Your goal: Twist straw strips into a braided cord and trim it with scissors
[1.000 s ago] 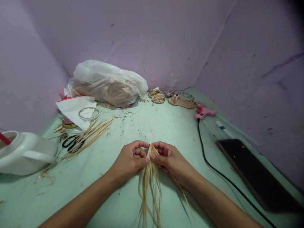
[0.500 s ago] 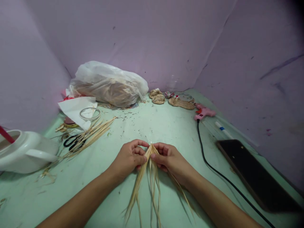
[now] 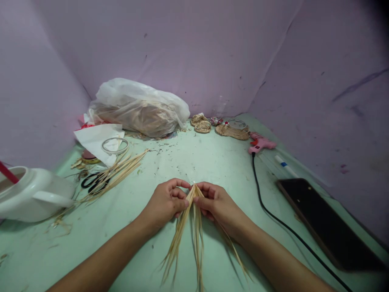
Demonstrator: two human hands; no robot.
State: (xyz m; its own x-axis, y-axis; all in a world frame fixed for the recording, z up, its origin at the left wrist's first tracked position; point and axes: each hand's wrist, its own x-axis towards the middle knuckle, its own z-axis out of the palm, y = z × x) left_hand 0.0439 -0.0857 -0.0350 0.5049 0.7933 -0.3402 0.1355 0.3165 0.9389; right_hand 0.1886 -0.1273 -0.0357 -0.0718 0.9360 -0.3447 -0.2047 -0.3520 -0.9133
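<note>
A bundle of pale straw-like fibre strands [image 3: 198,231] hangs fanned out from a gathered top between my hands, parted into several sections. My left hand [image 3: 170,198] pinches the left section between thumb and fingers close to the gathered top. On the other side my right hand [image 3: 214,200] is closed on the middle and right strands, its thumb lying over them. A small whitish tip shows where the strands meet. The lower ends spread loose toward me over the light green tabletop [image 3: 133,251].
Left are a white pot [image 3: 45,190], black-handled scissors [image 3: 91,182] under loose strands [image 3: 127,168], and a ring [image 3: 114,146] on white paper [image 3: 97,136]. A plastic bag [image 3: 139,109], woven pieces [image 3: 202,126] and a pink glue gun [image 3: 261,143] lie farther back. A phone [image 3: 328,223] lies right.
The hanging strands have shifted slightly, and the middle ones now hang closer together. Both hands keep nearly the same place and grip.
</note>
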